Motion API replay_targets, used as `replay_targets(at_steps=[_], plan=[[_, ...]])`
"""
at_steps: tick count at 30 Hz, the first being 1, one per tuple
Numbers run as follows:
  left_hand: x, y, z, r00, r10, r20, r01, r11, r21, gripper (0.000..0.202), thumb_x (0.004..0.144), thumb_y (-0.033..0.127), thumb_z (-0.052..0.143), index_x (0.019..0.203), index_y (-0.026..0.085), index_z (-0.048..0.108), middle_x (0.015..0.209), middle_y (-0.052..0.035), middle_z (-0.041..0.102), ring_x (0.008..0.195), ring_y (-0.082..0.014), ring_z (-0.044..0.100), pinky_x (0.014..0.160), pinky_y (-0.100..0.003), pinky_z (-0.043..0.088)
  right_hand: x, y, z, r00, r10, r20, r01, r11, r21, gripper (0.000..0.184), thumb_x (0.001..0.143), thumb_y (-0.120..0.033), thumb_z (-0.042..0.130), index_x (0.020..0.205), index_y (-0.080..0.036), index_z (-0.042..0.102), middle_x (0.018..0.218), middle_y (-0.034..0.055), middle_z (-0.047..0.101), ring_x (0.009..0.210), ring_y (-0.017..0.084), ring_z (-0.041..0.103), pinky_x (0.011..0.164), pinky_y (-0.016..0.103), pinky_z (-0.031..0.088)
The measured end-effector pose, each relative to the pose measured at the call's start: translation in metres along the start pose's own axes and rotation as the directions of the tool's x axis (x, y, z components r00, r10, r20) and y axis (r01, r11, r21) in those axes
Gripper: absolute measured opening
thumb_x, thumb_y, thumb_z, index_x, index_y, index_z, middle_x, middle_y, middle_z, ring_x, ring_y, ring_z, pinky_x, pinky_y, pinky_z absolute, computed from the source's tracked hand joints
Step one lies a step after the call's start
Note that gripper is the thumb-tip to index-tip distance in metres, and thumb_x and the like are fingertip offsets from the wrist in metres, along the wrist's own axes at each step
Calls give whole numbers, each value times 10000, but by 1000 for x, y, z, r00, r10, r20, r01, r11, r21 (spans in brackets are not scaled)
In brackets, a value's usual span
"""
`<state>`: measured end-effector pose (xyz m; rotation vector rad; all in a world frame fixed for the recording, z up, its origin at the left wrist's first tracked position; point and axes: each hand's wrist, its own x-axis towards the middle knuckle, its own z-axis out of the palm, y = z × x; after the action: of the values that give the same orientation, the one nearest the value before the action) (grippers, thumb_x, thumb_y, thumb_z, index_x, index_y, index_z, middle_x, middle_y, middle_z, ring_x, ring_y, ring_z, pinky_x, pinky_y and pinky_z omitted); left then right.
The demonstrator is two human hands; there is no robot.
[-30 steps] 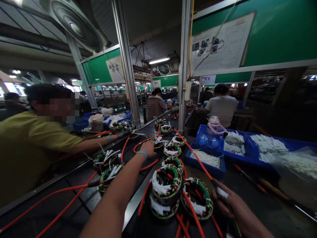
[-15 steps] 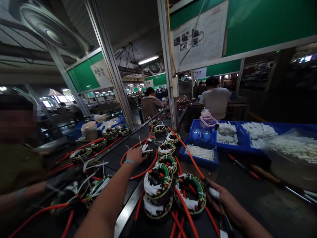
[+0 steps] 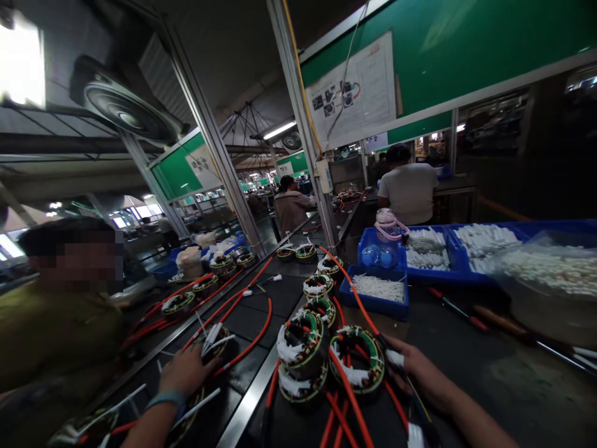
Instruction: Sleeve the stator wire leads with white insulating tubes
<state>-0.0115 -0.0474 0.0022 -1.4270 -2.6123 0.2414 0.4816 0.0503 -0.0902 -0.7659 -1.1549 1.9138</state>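
My left hand (image 3: 186, 371) rests with curled fingers on a wound stator coil (image 3: 219, 341) on the black conveyor belt (image 3: 280, 295); a long orange cable (image 3: 252, 339) trails from that coil. A blue band circles the left wrist. My right hand (image 3: 415, 370) lies at the right of a green-ringed stator (image 3: 357, 364) on the workbench, fingers closed round a tool with a white tip (image 3: 394, 358). Two stators stacked one on the other (image 3: 301, 358) stand just left of that one.
More stators line the belt and the bench edge. Blue bins (image 3: 380, 305) of white sleeves sit behind, with a clear bottle (image 3: 385, 227). A person in a yellow-green top (image 3: 56, 336) works at the left. Two people stand far back. A screwdriver (image 3: 454, 309) lies on the bench.
My left hand has pulled the stator from far up the belt back toward me and to the left, its orange cable following. The right hand has stayed by the green-ringed stator.
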Motion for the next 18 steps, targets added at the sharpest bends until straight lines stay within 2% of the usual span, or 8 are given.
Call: replay_targets(at_steps=[4, 7, 9, 10, 12, 14, 16, 18], plan=[[-5, -19, 0, 999, 19, 35, -19, 1000, -13, 541, 695, 601, 473, 964, 162, 636, 1061, -138, 661, 1011, -327, 594, 865, -384, 433, 1, 3, -1, 999, 19, -36, -18, 999, 28, 634, 734, -447, 663, 1267, -149, 493, 545, -34, 566, 363, 54, 436, 322, 127, 289], [-8, -10, -12, 1000, 2, -21, -2, 1000, -18, 643, 707, 604, 466, 1139, 139, 564, 1134, -165, 622, 1053, -357, 563, 907, -429, 395, 2, 3, -2, 997, 42, -61, -42, 999, 1, 670, 718, -448, 671, 1285, -147, 480, 521, -42, 554, 343, 58, 424, 310, 130, 273], [-13, 8, -25, 983, 47, -175, -53, 998, -27, 701, 710, 536, 505, 1277, 128, 450, 1257, -184, 537, 1172, -386, 463, 987, -488, 302, 2, 0, 0, 995, 28, -100, -31, 999, -28, 703, 693, -447, 682, 1293, -140, 478, 514, -41, 553, 314, 55, 394, 290, 135, 238], [-16, 20, -32, 962, 122, -246, -137, 989, -46, 711, 693, 474, 551, 1299, 124, 428, 1280, -185, 518, 1206, -389, 423, 1016, -502, 260, 0, -3, 1, 993, 7, -120, -12, 999, -45, 711, 687, -449, 682, 1293, -134, 482, 516, -40, 553, 300, 49, 369, 283, 138, 215], [-22, 47, -45, 939, 216, -266, -245, 966, -79, 731, 671, 443, 604, 1313, 147, 420, 1261, -150, 540, 1202, -355, 433, 1038, -471, 258, -6, -13, 9, 989, -40, -140, 27, 995, -93, 704, 691, -453, 673, 1290, -129, 497, 499, -46, 540, 286, 37, 323, 288, 142, 198], [-23, 74, -55, 909, 314, -273, -357, 926, -124, 672, 741, 441, 569, 1329, 161, 405, 1287, -110, 529, 1200, -282, 454, 1041, -377, 297, -18, -25, 22, 994, -50, -98, 31, 982, -185, 667, 698, -460, 668, 1272, -147, 535, 508, -32, 564, 310, 50, 362, 312, 155, 264], [-19, 98, -60, 877, 378, -297, -438, 883, -171, 568, 831, 392, 489, 1348, 186, 380, 1325, -78, 503, 1213, -231, 456, 1038, -326, 316, -36, -35, 37, 999, -41, -14, 35, 949, -312, 578, 689, -455, 680, 1204, -202, 609, 675, 25, 672, 472, 120, 548, 435, 212, 438], [-7, 120, -62, 857, 409, -313, -483, 849, -213, 500, 866, 328, 468, 1342, 195, 390, 1324, -65, 508, 1202, -208, 473, 1027, -300, 338, -58, -40, 49, 997, -34, 62, 57, 900, -432, 466, 680, -451, 692, 1110, -271, 673, 986, 49, 700, 825, 236, 645, 706, 319, 526]])
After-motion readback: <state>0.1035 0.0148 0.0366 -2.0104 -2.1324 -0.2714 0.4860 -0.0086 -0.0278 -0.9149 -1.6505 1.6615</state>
